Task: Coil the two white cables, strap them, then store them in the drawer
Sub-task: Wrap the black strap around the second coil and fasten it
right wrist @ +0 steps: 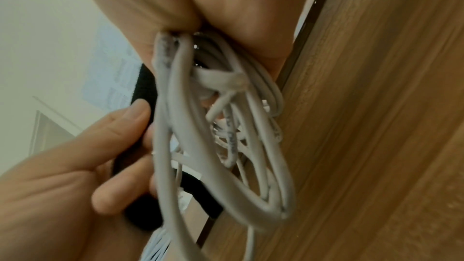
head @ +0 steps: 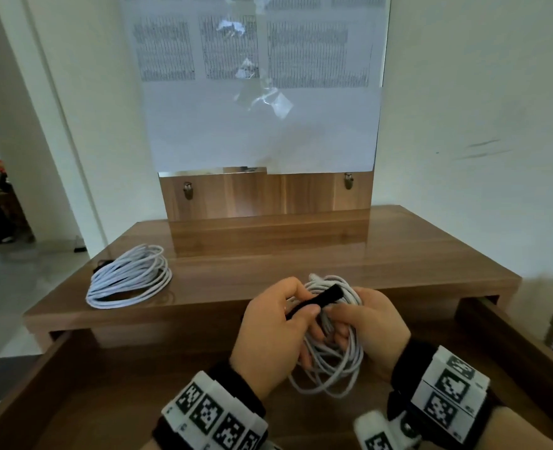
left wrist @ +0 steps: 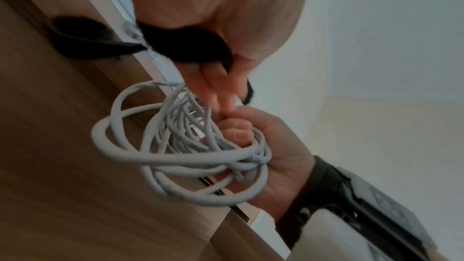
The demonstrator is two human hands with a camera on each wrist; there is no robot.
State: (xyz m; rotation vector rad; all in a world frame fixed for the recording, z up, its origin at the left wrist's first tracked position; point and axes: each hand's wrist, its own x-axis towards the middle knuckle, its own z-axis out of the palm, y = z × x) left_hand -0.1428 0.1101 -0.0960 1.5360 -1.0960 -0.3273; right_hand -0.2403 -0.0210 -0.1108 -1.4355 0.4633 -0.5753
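Observation:
A loosely coiled white cable (head: 333, 362) hangs between both hands above the open drawer (head: 122, 401). My right hand (head: 343, 315) grips the top of the coil, fingers curled round the bunched loops (right wrist: 226, 146). My left hand (head: 304, 311) pinches a black strap (head: 327, 297) that lies across the top of the coil. In the left wrist view the strap (left wrist: 191, 47) runs under my left thumb, and the cable (left wrist: 175, 158) sits in the right fist. A second white coil (head: 129, 277) lies on the desk top at the left, a dark bit at its far edge.
The wooden desk top (head: 301, 264) runs behind the hands, with a raised wooden back panel (head: 268, 196) and a sheet of paper on the wall above it. The drawer's side walls (head: 512, 336) flank both wrists. Floor and a doorway lie at the left.

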